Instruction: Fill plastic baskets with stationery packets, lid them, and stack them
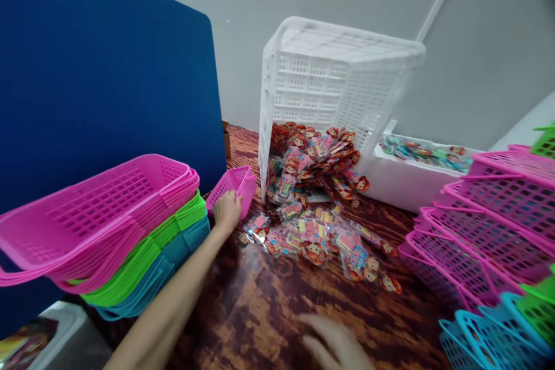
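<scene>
My left hand (228,210) is closed on the handle side of a small pink basket (247,185), which stands tilted behind the nested stack. Low in the view, my right hand (332,341) hovers over the brown patterned table (260,324), its fingers apart and slightly blurred, holding nothing. Beyond it lie loose clear packets (312,231) with red-haired doll-face pictures. They spill from a large white crate (312,87) lying on its side, its opening toward me, with a heap of the same packets (299,156) inside.
Nested pink baskets (99,202), with green (143,260) and blue ones beneath, stand at the left before a blue panel (104,69). Stacked pink baskets (489,219) and blue baskets (494,335) are at the right. A white box (399,185) of packets stands behind.
</scene>
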